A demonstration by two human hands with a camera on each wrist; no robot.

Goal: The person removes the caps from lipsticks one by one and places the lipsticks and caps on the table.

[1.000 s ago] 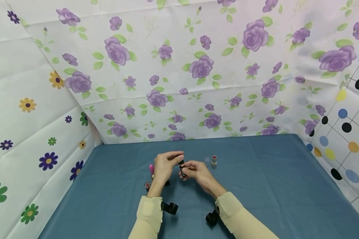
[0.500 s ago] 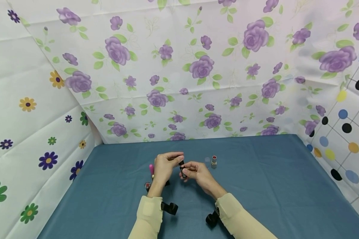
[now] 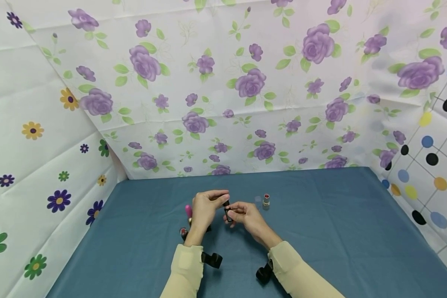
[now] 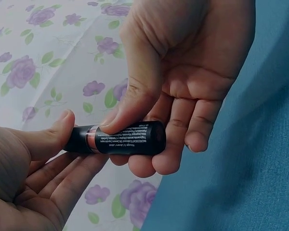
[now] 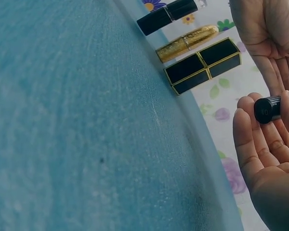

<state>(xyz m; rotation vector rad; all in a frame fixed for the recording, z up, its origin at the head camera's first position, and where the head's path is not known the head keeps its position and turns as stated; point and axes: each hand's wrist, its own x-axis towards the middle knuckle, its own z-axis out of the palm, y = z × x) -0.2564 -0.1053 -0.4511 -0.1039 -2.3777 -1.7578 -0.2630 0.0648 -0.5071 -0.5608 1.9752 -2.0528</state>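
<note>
Both hands hold a black lipstick (image 4: 127, 137) with fine white print and a narrow copper band. In the left wrist view, my left hand (image 4: 36, 173) pinches its slimmer end between thumb and fingers. My right hand (image 4: 168, 82) grips the wider, printed end, thumb on top and fingers beneath. The head view has the left hand (image 3: 205, 209) above and the right hand (image 3: 247, 217) lower on the tilted tube. From the right wrist, the flat round end of the lipstick (image 5: 269, 110) shows beside the right fingers (image 5: 248, 139).
An uncapped red lipstick (image 3: 266, 202) stands behind the right hand, beside a clear cap (image 3: 258, 201). Left of the left hand are a pink tube (image 3: 188, 210) and a red-topped one (image 3: 183, 232). The right wrist view shows a gold tube (image 5: 187, 44) and a square black-and-gold tube (image 5: 203, 66).
</note>
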